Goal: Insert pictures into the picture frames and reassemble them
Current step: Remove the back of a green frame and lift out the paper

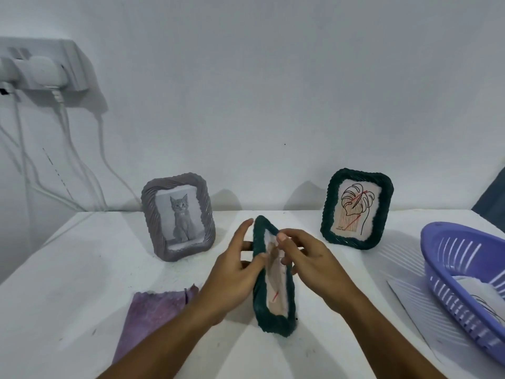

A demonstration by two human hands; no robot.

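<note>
1. We see a white table (82, 269) against a white wall, from the head camera.
2. A dark green frame (273, 318) stands on edge at the table's centre, turned nearly edge-on to us, its lower end resting on the table.
3. Inside this frame sits a picture (276, 294): pale paper with a red mark visible; the rest is too foreshortened to read.
4. The left hand (235, 272) grips the frame's left rim, thumb curled onto the front edge, fingers passing behind; the index finger extends upward, apart from the rim.
5. The right hand (311, 261) reaches in from the right, thumb and fingertips at the picture's upper part, fingers curled. We cannot tell whether they pinch the paper or only press it.
6. A grey frame (178, 218) stands upright at rear left, holding a kitten picture.
7. A second green frame (358, 207) stands upright at rear right, holding a leaf line drawing with red strokes.
8. A purple slotted basket (442, 258) sits at the right edge, partly cut off. It contains white paper (475, 291) with dark lines; contents are otherwise not resolvable.
9. A purple cloth (153, 315) lies flat at front left, just beside the left forearm.
10. A wall socket (41, 67) with white cables is at upper left.
</note>
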